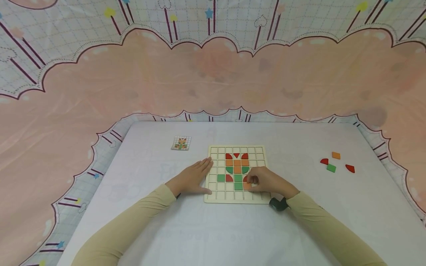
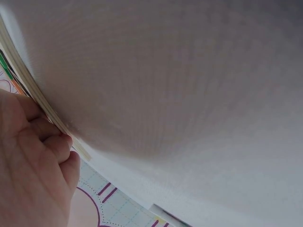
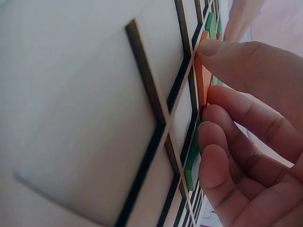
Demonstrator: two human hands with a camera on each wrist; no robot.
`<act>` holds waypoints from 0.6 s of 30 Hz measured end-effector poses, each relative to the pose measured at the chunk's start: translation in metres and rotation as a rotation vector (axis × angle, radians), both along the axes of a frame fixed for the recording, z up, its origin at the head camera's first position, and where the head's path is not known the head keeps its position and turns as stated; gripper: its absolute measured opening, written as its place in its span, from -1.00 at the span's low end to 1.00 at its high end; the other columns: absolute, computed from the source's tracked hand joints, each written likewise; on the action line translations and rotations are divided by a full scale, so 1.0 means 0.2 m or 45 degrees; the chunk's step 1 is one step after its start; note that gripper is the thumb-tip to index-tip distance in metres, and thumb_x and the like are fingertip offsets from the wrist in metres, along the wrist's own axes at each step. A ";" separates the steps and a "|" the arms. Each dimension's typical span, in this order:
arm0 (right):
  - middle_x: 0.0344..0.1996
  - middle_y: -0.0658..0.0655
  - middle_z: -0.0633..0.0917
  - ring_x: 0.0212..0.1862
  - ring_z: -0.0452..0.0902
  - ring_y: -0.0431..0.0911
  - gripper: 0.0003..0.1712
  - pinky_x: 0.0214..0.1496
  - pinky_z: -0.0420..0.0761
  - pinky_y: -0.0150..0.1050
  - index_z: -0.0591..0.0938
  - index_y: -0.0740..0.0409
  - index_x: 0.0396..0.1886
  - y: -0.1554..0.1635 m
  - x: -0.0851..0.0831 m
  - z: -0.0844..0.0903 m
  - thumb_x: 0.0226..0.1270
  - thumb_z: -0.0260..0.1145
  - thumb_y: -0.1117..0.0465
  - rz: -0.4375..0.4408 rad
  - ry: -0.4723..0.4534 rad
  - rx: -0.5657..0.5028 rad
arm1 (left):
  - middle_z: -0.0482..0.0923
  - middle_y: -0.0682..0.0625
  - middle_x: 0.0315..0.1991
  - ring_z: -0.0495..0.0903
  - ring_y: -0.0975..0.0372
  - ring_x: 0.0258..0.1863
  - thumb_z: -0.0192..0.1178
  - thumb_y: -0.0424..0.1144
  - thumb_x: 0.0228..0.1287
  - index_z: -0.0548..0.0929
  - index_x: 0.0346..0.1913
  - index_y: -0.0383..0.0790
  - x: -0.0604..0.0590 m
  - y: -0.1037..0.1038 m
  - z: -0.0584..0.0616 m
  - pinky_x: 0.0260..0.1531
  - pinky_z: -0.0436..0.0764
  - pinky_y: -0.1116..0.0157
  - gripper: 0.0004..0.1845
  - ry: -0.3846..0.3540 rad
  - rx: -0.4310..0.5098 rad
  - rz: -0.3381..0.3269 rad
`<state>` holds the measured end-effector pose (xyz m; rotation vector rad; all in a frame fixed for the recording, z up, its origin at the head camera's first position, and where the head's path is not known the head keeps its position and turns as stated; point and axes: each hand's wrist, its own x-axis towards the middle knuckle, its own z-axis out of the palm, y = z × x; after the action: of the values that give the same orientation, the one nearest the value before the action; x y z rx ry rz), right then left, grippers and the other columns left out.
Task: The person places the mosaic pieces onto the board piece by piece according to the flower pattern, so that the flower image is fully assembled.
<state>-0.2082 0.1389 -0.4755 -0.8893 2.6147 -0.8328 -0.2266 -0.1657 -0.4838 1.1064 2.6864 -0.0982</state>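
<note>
A cream grid board (image 1: 214, 197) lies on the white table, holding a flower-like pattern of red, orange and green tiles. My left hand (image 1: 192, 179) rests at the board's left side, fingers stretched and thumb apart; in the left wrist view its fingertips meet the edge of the board (image 2: 52, 113). Over the lower right of the pattern, my right hand (image 1: 267, 181) pinches an orange square tile (image 3: 202, 71) between thumb and index finger, low at a grid cell. Its other fingers curl beside a green tile (image 3: 190, 165). That hand partly covers a red quarter-round tile (image 1: 245, 178).
A small pattern card (image 1: 181, 143) lies beyond the board to the left. Far right are a loose orange tile (image 1: 336, 155), a green tile (image 1: 331, 168) and two red quarter-round tiles (image 1: 350, 168). Patterned cloth (image 1: 233, 81) surrounds the table.
</note>
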 end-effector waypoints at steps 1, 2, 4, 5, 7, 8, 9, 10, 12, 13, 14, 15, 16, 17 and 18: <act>-0.52 -0.08 0.57 -0.44 0.38 -0.28 -0.84 -0.41 0.46 -0.48 0.64 0.07 -0.50 0.00 0.00 0.00 -0.05 0.50 0.26 0.003 0.002 0.000 | -0.23 -0.24 0.51 -0.15 0.02 0.51 -0.07 0.48 0.11 -0.13 0.47 -0.37 0.00 0.00 0.00 0.47 0.05 0.15 0.16 0.001 -0.005 -0.001; -0.51 -0.08 0.57 -0.43 0.38 -0.28 -0.84 -0.41 0.46 -0.48 0.64 0.07 -0.50 0.00 0.00 0.00 -0.05 0.50 0.26 0.002 0.001 0.001 | -0.23 -0.24 0.51 -0.15 0.02 0.51 -0.08 0.48 0.12 -0.13 0.47 -0.37 0.00 0.00 0.00 0.47 0.04 0.15 0.16 0.002 -0.011 0.000; -0.51 -0.08 0.57 -0.43 0.38 -0.28 -0.84 -0.41 0.46 -0.48 0.64 0.07 -0.49 0.00 0.00 0.00 -0.04 0.50 0.26 -0.002 -0.002 0.000 | -0.24 -0.23 0.51 -0.15 0.02 0.51 -0.08 0.48 0.12 -0.14 0.47 -0.36 0.00 0.00 0.00 0.47 0.04 0.15 0.15 -0.003 -0.014 0.006; -0.51 -0.08 0.58 -0.43 0.38 -0.27 -0.84 -0.41 0.46 -0.48 0.65 0.07 -0.48 0.00 0.00 0.01 -0.04 0.50 0.25 -0.005 -0.007 -0.004 | -0.25 -0.23 0.51 -0.16 0.03 0.51 -0.08 0.48 0.12 -0.15 0.47 -0.36 0.00 0.00 0.00 0.47 0.03 0.15 0.16 -0.004 -0.021 0.009; -0.49 -0.08 0.59 -0.42 0.39 -0.27 -0.84 -0.40 0.48 -0.47 0.66 0.07 -0.46 0.01 0.00 0.01 -0.04 0.50 0.24 -0.001 -0.017 -0.012 | -0.25 -0.23 0.51 -0.16 0.03 0.51 -0.07 0.47 0.12 -0.14 0.47 -0.36 -0.01 0.00 0.00 0.47 0.02 0.15 0.15 -0.014 -0.007 0.013; -0.48 -0.08 0.59 -0.42 0.40 -0.27 -0.83 -0.39 0.48 -0.47 0.66 0.06 -0.44 0.02 -0.01 0.01 -0.04 0.51 0.23 -0.003 -0.033 -0.023 | -0.25 -0.23 0.51 -0.16 0.03 0.51 -0.07 0.47 0.12 -0.14 0.47 -0.35 -0.01 0.00 0.00 0.47 0.02 0.15 0.15 -0.018 -0.004 0.015; -0.47 -0.08 0.60 -0.41 0.41 -0.27 -0.82 -0.39 0.49 -0.47 0.67 0.07 -0.43 0.03 -0.01 0.02 -0.04 0.51 0.22 -0.002 -0.046 -0.038 | -0.25 -0.23 0.51 -0.16 0.03 0.51 -0.06 0.47 0.12 -0.14 0.47 -0.35 -0.01 0.00 0.00 0.47 0.02 0.15 0.15 -0.020 0.000 0.015; -0.46 -0.07 0.61 -0.41 0.42 -0.27 -0.81 -0.38 0.50 -0.47 0.67 0.07 -0.41 0.04 -0.01 0.02 -0.04 0.51 0.21 -0.005 -0.068 -0.058 | -0.25 -0.22 0.51 -0.17 0.03 0.51 -0.07 0.47 0.12 -0.14 0.47 -0.35 -0.01 0.00 0.00 0.48 0.01 0.15 0.15 -0.020 -0.002 0.013; -0.43 -0.04 0.63 -0.39 0.45 -0.26 -0.79 -0.35 0.53 -0.44 0.68 0.09 -0.37 0.08 -0.02 0.03 -0.04 0.51 0.22 0.004 -0.103 -0.112 | -0.25 -0.22 0.51 -0.16 0.03 0.51 -0.07 0.48 0.11 -0.14 0.47 -0.35 -0.01 0.00 0.00 0.47 0.02 0.15 0.16 -0.017 -0.002 0.009; -0.42 -0.01 0.64 -0.38 0.46 -0.25 -0.78 -0.34 0.54 -0.43 0.68 0.11 -0.36 0.09 -0.02 0.04 -0.05 0.51 0.23 0.007 -0.112 -0.137 | -0.25 -0.22 0.51 -0.17 0.03 0.51 -0.07 0.48 0.11 -0.14 0.47 -0.35 -0.01 0.00 0.00 0.48 0.02 0.16 0.16 -0.015 -0.007 0.007; -0.40 0.00 0.65 -0.37 0.47 -0.24 -0.77 -0.31 0.54 -0.42 0.68 0.12 -0.35 0.12 -0.03 0.05 -0.04 0.51 0.22 0.007 -0.123 -0.156 | -0.25 -0.22 0.51 -0.17 0.03 0.51 -0.08 0.49 0.11 -0.15 0.47 -0.35 -0.01 0.00 0.00 0.48 0.01 0.16 0.16 -0.014 -0.013 0.008; -0.39 0.01 0.66 -0.36 0.48 -0.23 -0.76 -0.29 0.55 -0.42 0.68 0.13 -0.33 0.14 -0.03 0.06 -0.04 0.51 0.22 0.006 -0.128 -0.174 | -0.25 -0.22 0.51 -0.17 0.03 0.51 -0.08 0.48 0.11 -0.14 0.47 -0.35 -0.01 0.00 0.00 0.48 0.01 0.16 0.16 -0.013 -0.012 0.008; -0.37 0.03 0.67 -0.35 0.49 -0.21 -0.76 -0.27 0.56 -0.40 0.68 0.15 -0.32 0.17 -0.04 0.07 -0.03 0.50 0.24 0.007 -0.138 -0.203 | -0.25 -0.22 0.51 -0.17 0.03 0.51 -0.08 0.48 0.11 -0.15 0.47 -0.35 -0.01 0.00 0.00 0.48 0.01 0.16 0.16 -0.013 -0.014 0.009; -0.35 0.05 0.67 -0.33 0.50 -0.19 -0.76 -0.25 0.57 -0.39 0.68 0.16 -0.30 0.20 -0.05 0.09 -0.02 0.49 0.24 0.007 -0.137 -0.223 | -0.25 -0.22 0.51 -0.17 0.03 0.51 -0.08 0.48 0.11 -0.15 0.47 -0.35 -0.01 0.00 0.00 0.48 0.01 0.16 0.16 -0.016 -0.013 0.010; -0.33 0.06 0.68 -0.32 0.51 -0.19 -0.76 -0.23 0.57 -0.39 0.68 0.17 -0.29 0.23 -0.06 0.10 0.00 0.48 0.25 0.004 -0.126 -0.231 | -0.25 -0.22 0.51 -0.17 0.03 0.51 -0.07 0.48 0.11 -0.15 0.47 -0.35 0.00 0.00 0.00 0.48 0.01 0.16 0.16 -0.018 -0.011 0.011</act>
<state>-0.2196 0.1845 -0.4557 -0.8734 2.4820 -1.0986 -0.2275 -0.1650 -0.4840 1.0882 2.6755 -0.1000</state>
